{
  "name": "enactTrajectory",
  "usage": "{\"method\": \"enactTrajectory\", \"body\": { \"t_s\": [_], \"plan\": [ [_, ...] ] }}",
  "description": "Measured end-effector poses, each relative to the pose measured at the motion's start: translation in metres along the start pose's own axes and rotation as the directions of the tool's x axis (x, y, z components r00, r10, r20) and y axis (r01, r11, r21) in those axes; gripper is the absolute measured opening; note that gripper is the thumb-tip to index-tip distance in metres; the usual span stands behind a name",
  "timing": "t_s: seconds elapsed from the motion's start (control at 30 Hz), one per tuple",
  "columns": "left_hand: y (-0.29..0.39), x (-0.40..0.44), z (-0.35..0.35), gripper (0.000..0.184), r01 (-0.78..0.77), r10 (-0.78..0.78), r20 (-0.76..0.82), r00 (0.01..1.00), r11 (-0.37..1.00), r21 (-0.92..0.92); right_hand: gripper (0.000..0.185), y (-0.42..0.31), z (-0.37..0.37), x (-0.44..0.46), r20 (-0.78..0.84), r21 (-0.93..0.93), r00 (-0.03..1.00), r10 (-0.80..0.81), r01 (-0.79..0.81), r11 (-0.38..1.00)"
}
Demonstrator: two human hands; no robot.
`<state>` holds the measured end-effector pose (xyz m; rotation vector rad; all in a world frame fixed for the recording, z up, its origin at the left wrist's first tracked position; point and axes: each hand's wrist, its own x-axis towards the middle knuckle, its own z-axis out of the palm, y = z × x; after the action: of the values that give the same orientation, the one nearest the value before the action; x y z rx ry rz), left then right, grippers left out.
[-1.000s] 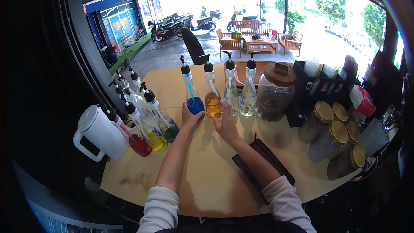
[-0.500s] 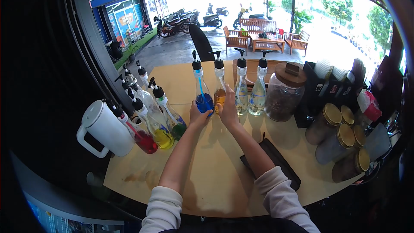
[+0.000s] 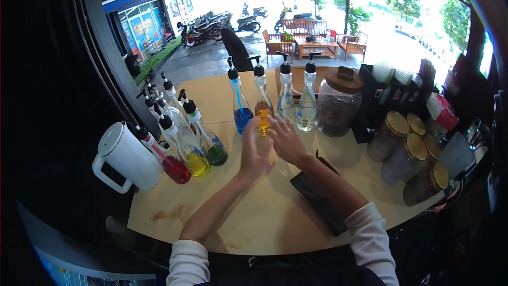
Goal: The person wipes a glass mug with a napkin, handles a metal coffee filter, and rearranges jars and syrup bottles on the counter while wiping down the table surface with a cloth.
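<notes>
Four pump bottles stand upright in a row past my hands: a blue syrup bottle (image 3: 243, 118), an amber syrup bottle (image 3: 263, 110) and two clear-liquid bottles, one nearer the middle (image 3: 286, 103) and one at the right (image 3: 306, 112). My left hand (image 3: 255, 153) is raised in front of the blue and amber bottles, fingers extended and holding nothing. Beside it, my right hand (image 3: 287, 140) has its fingers spread and is also unoccupied. In this view its fingertips overlap the amber bottle's base; whether they touch it I cannot tell.
At left are a white pitcher (image 3: 129, 156) and pump bottles with red (image 3: 175, 170), yellow (image 3: 197, 164) and green (image 3: 216, 153) liquid. A dark pouch (image 3: 320, 201) lies right of centre. A wooden-lidded jar (image 3: 338, 108), a black cup holder (image 3: 365, 122) and gold-lidded jars (image 3: 413, 148) line the right.
Both hands have let go of the blue and amber bottles and drawn back toward me, coming closer together. The camera view has shifted slightly.
</notes>
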<state>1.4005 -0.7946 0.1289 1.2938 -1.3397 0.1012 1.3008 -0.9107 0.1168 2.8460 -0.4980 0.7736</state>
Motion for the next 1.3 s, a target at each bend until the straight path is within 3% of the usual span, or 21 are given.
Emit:
{"method": "enactTrajectory", "body": {
  "t_s": [0.03, 0.07, 0.1, 0.13, 0.17, 0.23, 0.27, 0.3, 0.33, 0.37, 0.43, 0.47, 0.53, 0.57, 0.63, 0.73, 0.93, 1.1, 1.2, 1.27, 1.3],
  "plan": [
    [0.015, -0.002, 0.009, 0.051, -0.175, 0.179, 0.022, 0.984, 0.978, -0.116, 0.045, 0.000, 0.014, -0.004, -0.016, -0.030, 0.998, -0.069, 0.068, 0.997],
    [0.022, -0.006, 0.018, 0.051, -0.177, 0.181, 0.026, 0.983, 0.976, -0.128, 0.044, -0.006, 0.015, -0.006, -0.028, -0.060, 0.990, -0.140, 0.138, 0.989],
    [0.028, -0.009, 0.025, 0.043, -0.357, 0.337, 0.318, 0.886, 0.934, 0.006, 0.039, -0.016, 0.020, -0.004, -0.406, 0.038, 0.858, -0.313, 0.358, 0.933],
    [0.033, -0.011, 0.028, 0.039, -0.551, 0.405, 0.593, 0.696, 0.830, 0.080, 0.039, -0.016, 0.027, -0.010, -0.403, 0.031, 0.860, -0.314, 0.356, 0.934],
    [0.031, -0.012, 0.030, 0.039, -0.551, 0.409, 0.590, 0.696, 0.831, 0.075, 0.041, -0.017, 0.035, -0.016, -0.041, -0.440, 0.921, -0.388, 0.332, 0.834],
    [0.018, -0.009, 0.033, 0.037, -0.472, 0.427, 0.448, 0.786, 0.881, -0.012, 0.043, -0.017, 0.042, -0.032, 0.305, -0.778, 0.921, -0.244, 0.389, 0.493],
    [0.013, -0.009, 0.030, 0.037, -0.474, 0.431, 0.446, 0.784, 0.880, -0.017, 0.044, -0.019, 0.021, -0.043, 0.316, -0.456, 0.918, -0.241, 0.370, 0.810],
    [0.008, -0.009, 0.024, 0.036, -0.447, 0.368, 0.512, 0.776, 0.894, 0.035, 0.045, -0.019, -0.002, -0.056, 0.326, -0.043, 0.914, -0.242, 0.270, 0.962],
    [0.002, -0.010, 0.017, 0.036, -0.422, 0.299, 0.574, 0.762, 0.902, 0.090, 0.046, -0.020, -0.017, -0.066, 0.332, 0.381, 0.910, -0.247, 0.111, 0.918],
    [-0.002, -0.009, 0.011, 0.036, -0.422, 0.299, 0.576, 0.760, 0.902, 0.088, 0.046, -0.022, -0.023, -0.074, 0.332, 0.382, 0.911, -0.244, 0.107, 0.918],
    [-0.012, -0.008, 0.001, 0.036, 0.101, -0.281, 0.721, 0.634, 0.954, 0.283, 0.049, -0.024, -0.033, -0.089, 0.230, -0.219, 0.880, -0.416, 0.463, 0.859],
    [-0.030, -0.012, -0.002, 0.036, 0.099, -0.277, 0.723, 0.633, 0.955, 0.279, 0.049, -0.024, -0.046, -0.096, 0.233, -0.222, 0.881, -0.413, 0.461, 0.859],
    [-0.058, -0.021, -0.008, 0.031, 0.210, -0.307, 0.581, 0.754, 0.950, 0.229, 0.053, -0.022, -0.073, -0.113, 0.109, 0.055, 0.993, -0.051, 0.045, 0.997],
    [-0.049, -0.020, -0.014, 0.030, 0.246, -0.319, 0.529, 0.787, 0.947, 0.206, 0.053, -0.014, -0.075, -0.124, 0.113, 0.056, 0.992, -0.050, 0.044, 0.997],
    [-0.026, -0.023, -0.030, 0.037, 0.379, -0.379, 0.401, 0.834, 0.922, 0.083, 0.057, 0.000, -0.074, -0.148, 0.189, 0.329, 0.948, 0.255, -0.305, 0.894],
    [-0.020, -0.034, -0.042, 0.049, 0.245, -0.271, 0.348, 0.897, 0.962, 0.118, 0.060, -0.003, -0.047, -0.182, 0.270, 0.127, 0.885, 0.381, -0.424, 0.897],
    [0.009, -0.058, -0.060, 0.047, 0.208, -0.189, 0.466, 0.864, 0.978, 0.011, 0.065, -0.055, -0.012, -0.151, 0.273, -0.004, 0.885, 0.378, -0.392, 0.920],
    [0.031, -0.072, -0.101, 0.045, 0.150, -0.136, 0.452, 0.882, 0.989, 0.004, 0.066, -0.109, 0.011, -0.109, 0.347, 0.056, 0.887, 0.304, -0.343, 0.938],
    [0.018, -0.078, -0.137, 0.042, 0.134, -0.124, 0.225, 0.966, 0.991, -0.030, 0.068, -0.128, 0.004, -0.065, 0.272, 0.205, 0.929, 0.249, -0.309, 0.929],
    [0.001, -0.081, -0.164, 0.041, 0.111, -0.103, -0.219, 0.970, 0.993, 0.027, 0.071, -0.140, 0.005, -0.024, 0.247, 0.283, 0.942, 0.225, -0.293, 0.914],
    [-0.009, -0.080, -0.174, 0.042, 0.112, -0.111, -0.350, 0.930, 0.994, -0.016, 0.073, -0.147, 0.010, -0.004, 0.162, 0.490, 0.962, 0.218, -0.270, 0.829]
  ]
}}
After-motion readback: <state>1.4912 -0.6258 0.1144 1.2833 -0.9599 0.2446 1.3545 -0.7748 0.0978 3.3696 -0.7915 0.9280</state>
